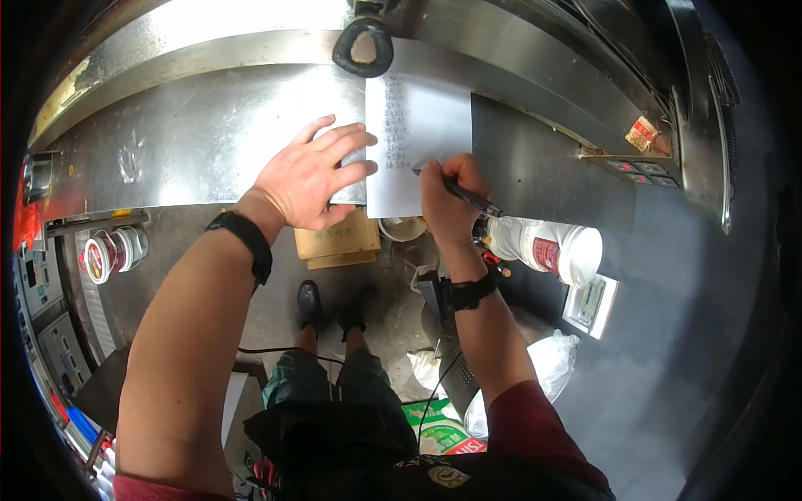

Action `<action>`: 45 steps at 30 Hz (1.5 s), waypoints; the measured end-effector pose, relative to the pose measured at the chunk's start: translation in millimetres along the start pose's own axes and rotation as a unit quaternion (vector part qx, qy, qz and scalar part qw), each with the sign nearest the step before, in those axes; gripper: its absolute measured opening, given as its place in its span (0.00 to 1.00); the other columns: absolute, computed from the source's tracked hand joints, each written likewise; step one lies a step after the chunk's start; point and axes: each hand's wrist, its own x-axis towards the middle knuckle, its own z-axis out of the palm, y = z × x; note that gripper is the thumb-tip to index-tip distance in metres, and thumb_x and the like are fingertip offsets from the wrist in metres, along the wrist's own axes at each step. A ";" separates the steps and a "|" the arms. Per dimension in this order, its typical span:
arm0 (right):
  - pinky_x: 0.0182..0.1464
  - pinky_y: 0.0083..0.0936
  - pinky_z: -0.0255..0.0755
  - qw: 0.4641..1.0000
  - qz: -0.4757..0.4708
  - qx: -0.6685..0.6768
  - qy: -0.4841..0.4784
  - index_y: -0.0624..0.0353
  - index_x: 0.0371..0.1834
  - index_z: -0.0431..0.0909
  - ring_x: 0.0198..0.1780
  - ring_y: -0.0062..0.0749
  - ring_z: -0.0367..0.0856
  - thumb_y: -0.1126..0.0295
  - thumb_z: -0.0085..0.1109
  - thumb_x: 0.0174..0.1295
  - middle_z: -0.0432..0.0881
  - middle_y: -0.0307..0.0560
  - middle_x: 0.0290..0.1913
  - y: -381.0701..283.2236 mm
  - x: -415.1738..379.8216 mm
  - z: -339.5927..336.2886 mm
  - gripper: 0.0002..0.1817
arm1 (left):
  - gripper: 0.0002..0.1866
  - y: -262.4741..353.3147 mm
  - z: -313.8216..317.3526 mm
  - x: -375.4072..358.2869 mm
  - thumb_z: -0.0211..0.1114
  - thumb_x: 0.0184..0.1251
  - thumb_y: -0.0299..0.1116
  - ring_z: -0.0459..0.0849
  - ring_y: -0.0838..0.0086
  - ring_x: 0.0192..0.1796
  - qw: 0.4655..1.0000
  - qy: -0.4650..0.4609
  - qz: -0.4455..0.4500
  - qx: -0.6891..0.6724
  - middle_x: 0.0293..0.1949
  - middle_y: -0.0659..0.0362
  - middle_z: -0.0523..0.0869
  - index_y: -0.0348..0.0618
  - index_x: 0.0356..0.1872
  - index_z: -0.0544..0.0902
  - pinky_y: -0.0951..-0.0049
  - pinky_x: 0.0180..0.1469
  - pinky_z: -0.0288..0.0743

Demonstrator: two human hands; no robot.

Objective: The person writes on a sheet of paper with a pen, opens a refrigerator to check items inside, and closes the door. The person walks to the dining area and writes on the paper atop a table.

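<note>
Left hand (pixel 317 171) and right hand (pixel 451 196) work over a metal table (pixel 200 142), apart from each other. The left hand lies palm down with its fingers spread, fingertips reaching the left edge of a white sheet of paper (pixel 439 125). Something smooth and pale shows beneath that hand, too covered to identify. The right hand is closed around a dark pen (pixel 474 199), its tip at the paper beside the lower end of a column of handwriting, which is too small to read.

The sheet lies on the table, its lower end near the front edge. The surface has a brushed sheen, with strong glare left of the paper, and a crumple of clear plastic (pixel 130 159) sits toward the left end. Along the far side runs a raised metal ledge (pixel 251 52), and a black ring-shaped part (pixel 363 48) juts out over the paper's top. To the right are a panel with red switches (pixel 642 173) and a red and yellow sticker (pixel 642 134).

Below the table, a cardboard box (pixel 337 242) stands near the middle, white buckets (pixel 568 253) to its right, another white tub (pixel 107 255) far left. Black shoes (pixel 309 303) rest on the grey floor (pixel 263 313); a green and white bag (pixel 443 430) lies lower down
</note>
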 end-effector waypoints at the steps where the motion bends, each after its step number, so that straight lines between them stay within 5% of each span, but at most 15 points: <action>1: 0.22 0.20 0.63 1.000 0.002 0.006 -0.001 0.57 0.19 0.67 0.18 0.15 0.66 0.77 0.66 0.54 0.71 0.38 0.15 -0.5 -0.2 -0.3 0.15 | 0.27 0.1 -0.1 -0.2 0.73 0.49 0.42 0.65 0.64 0.71 1.000 0.001 0.000 -0.002 0.64 0.57 0.72 0.52 0.54 0.79 0.54 0.76 0.52; 5: 0.23 0.20 0.66 1.000 0.001 0.020 0.012 0.58 0.20 0.66 0.18 0.17 0.68 0.77 0.65 0.58 0.74 0.39 0.18 3.8 3.2 -1.0 0.15 | 0.27 0.6 -0.7 0.2 0.73 0.49 0.42 0.66 0.64 0.71 1.000 0.000 -0.001 0.001 0.64 0.57 0.72 0.52 0.53 0.78 0.54 0.76 0.53; 7: 0.26 0.20 0.71 0.924 0.231 0.299 0.056 0.61 0.26 0.72 0.21 0.19 0.74 0.73 0.63 0.64 0.80 0.42 0.24 -16.9 18.0 -9.2 0.12 | 0.30 -0.1 0.8 0.4 0.73 0.46 0.39 0.69 0.59 0.69 1.000 0.016 0.012 -0.014 0.63 0.54 0.73 0.51 0.54 0.75 0.48 0.73 0.57; 8: 0.26 0.20 0.71 0.924 0.229 0.299 0.060 0.61 0.26 0.72 0.21 0.19 0.74 0.73 0.63 0.64 0.80 0.42 0.24 -24.2 22.1 -16.4 0.12 | 0.30 -1.0 0.5 1.4 0.73 0.46 0.39 0.69 0.59 0.69 1.000 0.016 0.017 -0.013 0.63 0.54 0.73 0.51 0.54 0.75 0.48 0.73 0.57; 11: 0.29 0.21 0.74 0.928 0.241 0.274 0.078 0.64 0.37 0.76 0.26 0.23 0.80 0.68 0.60 0.70 0.84 0.45 0.30 -30.3 13.3 -48.0 0.09 | 0.31 1.6 -0.2 1.3 0.74 0.44 0.39 0.69 0.58 0.70 1.000 0.001 0.008 -0.022 0.63 0.54 0.72 0.50 0.54 0.75 0.47 0.74 0.57; 13: 0.29 0.23 0.75 0.979 0.170 0.002 0.114 0.64 0.47 0.77 0.29 0.27 0.84 0.63 0.60 0.69 0.86 0.48 0.32 -4.3 -6.9 -63.0 0.14 | 0.29 2.6 -4.9 2.8 0.73 0.48 0.40 0.66 0.62 0.72 0.999 -0.031 -0.016 -0.018 0.64 0.56 0.71 0.50 0.54 0.74 0.50 0.74 0.55; 17: 0.42 0.25 0.76 0.979 0.055 -0.194 0.016 0.60 0.43 0.77 0.37 0.28 0.80 0.65 0.72 0.58 0.82 0.41 0.36 -4.0 -42.9 -50.8 0.16 | 0.31 4.4 -2.9 3.0 0.73 0.46 0.40 0.66 0.60 0.71 1.000 -0.020 -0.014 0.000 0.63 0.55 0.71 0.48 0.55 0.73 0.49 0.74 0.55; 22: 0.48 0.29 0.72 0.962 0.238 0.045 0.126 0.59 0.45 0.72 0.44 0.32 0.78 0.70 0.72 0.51 0.78 0.47 0.41 -23.5 -47.3 -29.5 0.21 | 0.36 6.4 -3.6 7.7 0.72 0.40 0.37 0.67 0.59 0.70 1.000 -0.018 -0.008 0.015 0.62 0.53 0.72 0.46 0.57 0.71 0.49 0.74 0.54; 26: 0.46 0.29 0.74 0.930 0.249 0.129 0.238 0.60 0.41 0.73 0.40 0.34 0.80 0.73 0.68 0.50 0.79 0.47 0.37 -19.4 -46.6 -23.7 0.17 | 0.40 0.4 1.2 6.8 0.72 0.37 0.35 0.68 0.55 0.69 1.000 -0.001 0.014 0.001 0.61 0.50 0.72 0.42 0.59 0.70 0.47 0.74 0.53; 27: 0.42 0.26 0.75 0.952 0.258 0.038 0.159 0.61 0.37 0.73 0.35 0.27 0.80 0.79 0.66 0.49 0.82 0.43 0.34 -4.0 -50.6 -24.1 0.14 | 0.40 1.6 3.0 7.8 0.72 0.37 0.34 0.68 0.54 0.68 1.000 0.010 0.019 -0.001 0.61 0.50 0.71 0.42 0.59 0.70 0.46 0.74 0.53; 30: 0.35 0.30 0.73 0.970 0.152 -0.034 0.185 0.55 0.33 0.75 0.31 0.38 0.82 0.80 0.63 0.48 0.81 0.47 0.29 -19.2 -51.1 -27.1 0.10 | 0.39 3.2 2.7 13.5 0.72 0.40 0.34 0.70 0.49 0.65 0.997 0.041 0.064 -0.009 0.62 0.43 0.72 0.37 0.60 0.70 0.49 0.69 0.58; 34: 0.36 0.34 0.72 0.918 0.330 -0.077 0.209 0.57 0.28 0.72 0.31 0.44 0.79 0.74 0.67 0.42 0.79 0.52 0.27 -34.4 -96.2 -18.7 0.12 | 0.37 -6.7 14.4 4.3 0.68 0.44 0.32 0.68 0.44 0.67 0.992 0.060 0.104 0.031 0.65 0.41 0.71 0.35 0.62 0.69 0.49 0.69 0.57; 39: 0.37 0.36 0.73 0.857 0.360 -0.058 0.364 0.57 0.29 0.74 0.34 0.49 0.82 0.76 0.66 0.45 0.81 0.52 0.28 -100.3 -215.6 -42.8 0.10 | 0.37 -34.5 22.3 6.1 0.73 0.58 0.44 0.71 0.41 0.66 0.962 0.095 0.250 0.054 0.63 0.36 0.73 0.29 0.62 0.70 0.48 0.69 0.64; 42: 0.37 0.36 0.73 0.781 0.429 -0.022 0.454 0.58 0.30 0.75 0.33 0.48 0.82 0.76 0.65 0.46 0.81 0.52 0.28 -153.3 -321.3 -73.7 0.09 | 0.43 -66.6 42.1 18.7 0.74 0.56 0.51 0.72 0.42 0.65 0.958 0.092 0.248 0.112 0.63 0.37 0.74 0.29 0.64 0.70 0.49 0.67 0.67; 45: 0.34 0.30 0.72 0.698 0.423 -0.073 0.573 0.57 0.29 0.75 0.30 0.30 0.78 0.76 0.64 0.45 0.79 0.44 0.26 -195.7 -438.9 -75.9 0.09 | 0.36 -90.5 88.8 33.6 0.70 0.61 0.54 0.80 0.48 0.57 0.909 0.217 0.336 0.114 0.54 0.40 0.81 0.33 0.60 0.75 0.50 0.58 0.75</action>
